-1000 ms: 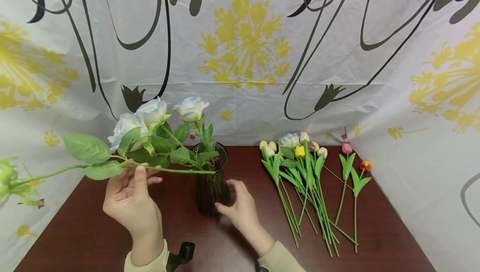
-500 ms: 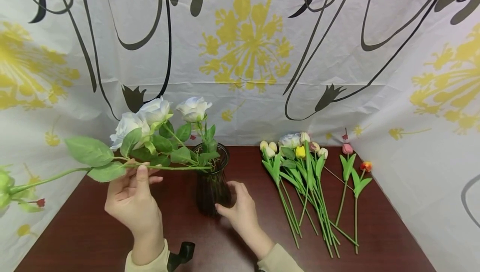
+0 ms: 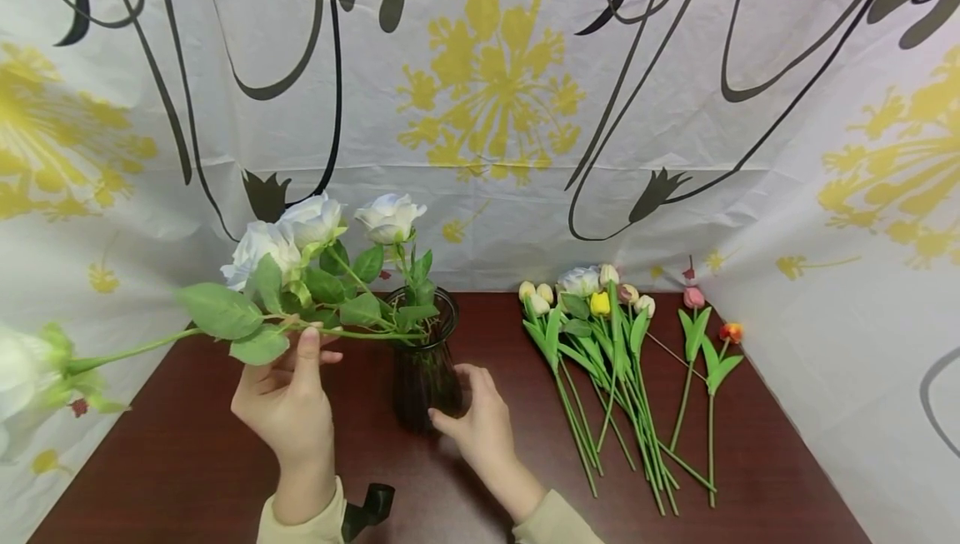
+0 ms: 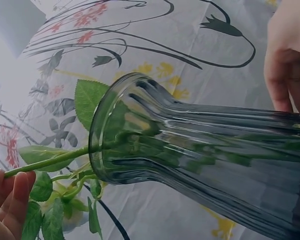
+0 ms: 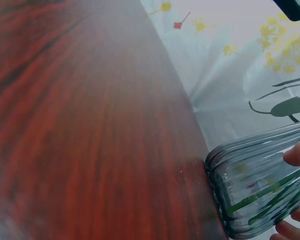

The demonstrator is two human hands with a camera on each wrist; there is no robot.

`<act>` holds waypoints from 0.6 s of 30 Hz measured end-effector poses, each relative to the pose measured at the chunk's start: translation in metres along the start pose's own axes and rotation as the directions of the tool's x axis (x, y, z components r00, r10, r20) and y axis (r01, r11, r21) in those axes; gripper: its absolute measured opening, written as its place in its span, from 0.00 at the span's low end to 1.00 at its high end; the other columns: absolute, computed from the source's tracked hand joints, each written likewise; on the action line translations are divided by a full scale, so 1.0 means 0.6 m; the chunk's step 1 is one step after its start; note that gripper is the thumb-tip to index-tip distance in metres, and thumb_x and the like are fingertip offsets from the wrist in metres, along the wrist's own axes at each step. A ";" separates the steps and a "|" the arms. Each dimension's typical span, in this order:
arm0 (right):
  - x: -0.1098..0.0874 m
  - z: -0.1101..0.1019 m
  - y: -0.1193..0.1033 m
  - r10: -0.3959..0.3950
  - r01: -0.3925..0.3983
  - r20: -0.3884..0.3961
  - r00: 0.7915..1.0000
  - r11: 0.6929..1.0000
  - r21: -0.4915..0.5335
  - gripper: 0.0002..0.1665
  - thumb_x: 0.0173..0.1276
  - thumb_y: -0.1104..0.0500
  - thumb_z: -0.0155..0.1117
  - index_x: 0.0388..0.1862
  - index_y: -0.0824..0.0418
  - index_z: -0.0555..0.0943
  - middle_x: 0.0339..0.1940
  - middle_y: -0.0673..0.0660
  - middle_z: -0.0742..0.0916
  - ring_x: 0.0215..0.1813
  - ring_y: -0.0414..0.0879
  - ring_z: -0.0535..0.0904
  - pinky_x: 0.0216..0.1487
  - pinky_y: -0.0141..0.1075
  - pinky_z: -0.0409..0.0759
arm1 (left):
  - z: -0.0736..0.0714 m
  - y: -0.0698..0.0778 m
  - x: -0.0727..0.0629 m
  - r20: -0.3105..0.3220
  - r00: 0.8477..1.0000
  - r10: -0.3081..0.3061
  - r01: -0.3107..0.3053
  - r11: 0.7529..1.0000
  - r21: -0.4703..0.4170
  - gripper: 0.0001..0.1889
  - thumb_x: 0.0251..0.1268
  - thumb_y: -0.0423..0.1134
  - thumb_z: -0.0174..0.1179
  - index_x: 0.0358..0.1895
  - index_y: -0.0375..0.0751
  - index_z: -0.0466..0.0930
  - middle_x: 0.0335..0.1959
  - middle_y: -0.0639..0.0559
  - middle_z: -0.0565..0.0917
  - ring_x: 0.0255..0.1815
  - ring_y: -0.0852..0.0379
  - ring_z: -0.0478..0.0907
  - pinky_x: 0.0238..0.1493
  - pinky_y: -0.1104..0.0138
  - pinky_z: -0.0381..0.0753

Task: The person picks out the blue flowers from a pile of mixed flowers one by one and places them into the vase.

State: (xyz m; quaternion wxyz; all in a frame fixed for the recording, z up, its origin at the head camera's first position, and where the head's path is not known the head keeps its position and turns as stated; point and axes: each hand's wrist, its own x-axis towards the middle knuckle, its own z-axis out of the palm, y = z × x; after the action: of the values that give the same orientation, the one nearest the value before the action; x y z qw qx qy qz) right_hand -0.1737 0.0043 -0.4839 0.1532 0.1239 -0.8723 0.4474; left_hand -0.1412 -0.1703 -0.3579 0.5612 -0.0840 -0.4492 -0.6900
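Note:
My left hand point(image 3: 288, 411) pinches the green stem of a white artificial rose point(image 3: 26, 377), whose bloom reaches past the left edge of the head view. This stem lies nearly level, its tip at the mouth of a dark ribbed glass vase point(image 3: 420, 390). In the left wrist view the pinched stem point(image 4: 52, 161) meets the vase rim, and green stems show through the glass. Several pale blue-white roses point(image 3: 390, 219) stand in the vase, leaning left. My right hand point(image 3: 483, 427) holds the vase low on its right side, thumb in front. The vase stands upright on the table.
Right of the vase, several artificial tulips point(image 3: 600, 304) and a pale blue bloom point(image 3: 579, 281) lie on the dark red table point(image 3: 450, 502). A pink tulip point(image 3: 693, 297) and an orange one point(image 3: 731, 331) lie farther right. Patterned cloth point(image 3: 480, 236) hangs around the table.
My left hand has shifted slightly right with the rose; its bloom has come further into view and its stem tip now overlaps the vase mouth. My right hand stays on the vase.

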 end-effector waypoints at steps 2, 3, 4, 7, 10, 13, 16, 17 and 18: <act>0.000 0.000 -0.001 0.002 -0.002 0.003 1.000 1.000 -0.002 0.35 0.45 0.53 0.79 0.53 0.54 0.75 0.44 0.47 0.79 0.46 0.43 0.78 0.43 0.41 0.79 | 0.001 -0.002 -0.002 0.022 1.000 0.011 -0.012 1.000 0.017 0.11 0.53 0.14 0.61 0.41 0.11 0.76 0.31 0.35 0.84 0.25 0.50 0.84 0.21 0.68 0.80; 0.000 0.001 -0.001 0.003 -0.003 0.005 1.000 1.000 -0.001 0.35 0.45 0.53 0.79 0.53 0.54 0.75 0.44 0.47 0.79 0.46 0.43 0.78 0.43 0.41 0.79 | 0.001 -0.003 -0.002 0.034 0.999 0.019 -0.020 0.999 0.028 0.11 0.53 0.14 0.61 0.41 0.11 0.76 0.31 0.35 0.84 0.25 0.50 0.84 0.21 0.68 0.80; 0.000 0.001 -0.001 0.004 -0.004 0.008 1.000 1.000 -0.001 0.35 0.45 0.52 0.79 0.53 0.54 0.75 0.44 0.47 0.79 0.46 0.43 0.78 0.43 0.41 0.79 | 0.002 -0.004 -0.003 0.044 0.999 0.027 -0.028 0.999 0.039 0.10 0.53 0.14 0.60 0.40 0.11 0.76 0.32 0.34 0.84 0.25 0.50 0.83 0.21 0.68 0.80; -0.001 0.000 -0.001 0.004 -0.004 0.015 1.000 1.000 -0.002 0.35 0.46 0.52 0.79 0.53 0.54 0.75 0.44 0.47 0.78 0.46 0.43 0.78 0.42 0.41 0.78 | 0.004 -0.008 -0.007 0.072 0.996 0.052 -0.058 0.995 0.081 0.09 0.53 0.14 0.60 0.39 0.11 0.77 0.32 0.32 0.83 0.25 0.51 0.83 0.22 0.69 0.80; 0.000 0.000 -0.001 0.001 -0.001 0.019 1.000 1.000 -0.005 0.35 0.47 0.52 0.79 0.54 0.54 0.74 0.44 0.47 0.78 0.46 0.43 0.78 0.42 0.41 0.79 | 0.007 -0.013 -0.011 0.097 0.993 0.066 -0.079 0.988 0.133 0.08 0.52 0.14 0.61 0.37 0.13 0.78 0.32 0.31 0.82 0.24 0.55 0.83 0.22 0.69 0.80; -0.001 -0.001 0.000 -0.004 0.004 0.020 1.000 1.000 -0.008 0.35 0.47 0.52 0.79 0.54 0.54 0.74 0.44 0.47 0.78 0.46 0.43 0.78 0.42 0.41 0.79 | 0.010 -0.018 -0.016 0.129 0.989 0.076 -0.099 0.978 0.185 0.05 0.52 0.15 0.62 0.33 0.15 0.79 0.30 0.33 0.83 0.23 0.58 0.82 0.23 0.69 0.80; -0.001 -0.001 -0.001 -0.003 0.003 0.022 1.000 1.000 -0.006 0.35 0.48 0.52 0.79 0.54 0.54 0.74 0.44 0.47 0.78 0.46 0.43 0.78 0.41 0.41 0.79 | 0.012 -0.024 -0.021 0.178 0.980 0.086 -0.126 0.965 0.231 0.03 0.53 0.17 0.64 0.30 0.18 0.79 0.29 0.34 0.83 0.23 0.60 0.82 0.24 0.70 0.80; -0.001 -0.001 -0.001 -0.003 0.003 0.022 1.000 1.000 -0.005 0.35 0.48 0.52 0.79 0.54 0.54 0.74 0.44 0.47 0.78 0.46 0.43 0.78 0.41 0.41 0.79 | 0.012 -0.027 -0.022 0.193 0.978 0.085 -0.130 0.963 0.235 0.03 0.53 0.17 0.64 0.30 0.18 0.80 0.29 0.34 0.83 0.23 0.60 0.82 0.24 0.71 0.80; -0.001 -0.001 -0.001 -0.001 0.001 0.023 1.000 1.000 -0.004 0.35 0.48 0.52 0.78 0.54 0.54 0.74 0.44 0.47 0.78 0.46 0.43 0.78 0.42 0.41 0.79 | 0.012 -0.029 -0.024 0.209 0.974 0.085 -0.136 0.960 0.243 0.03 0.52 0.17 0.64 0.31 0.19 0.80 0.29 0.34 0.83 0.23 0.60 0.82 0.24 0.71 0.80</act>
State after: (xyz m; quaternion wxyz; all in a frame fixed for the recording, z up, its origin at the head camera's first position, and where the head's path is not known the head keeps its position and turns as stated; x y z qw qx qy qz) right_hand -0.1730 0.0044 -0.4831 0.1436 0.1290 -0.8749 0.4442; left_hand -0.1539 -0.1556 -0.3719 0.5582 -0.1036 -0.5822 -0.5821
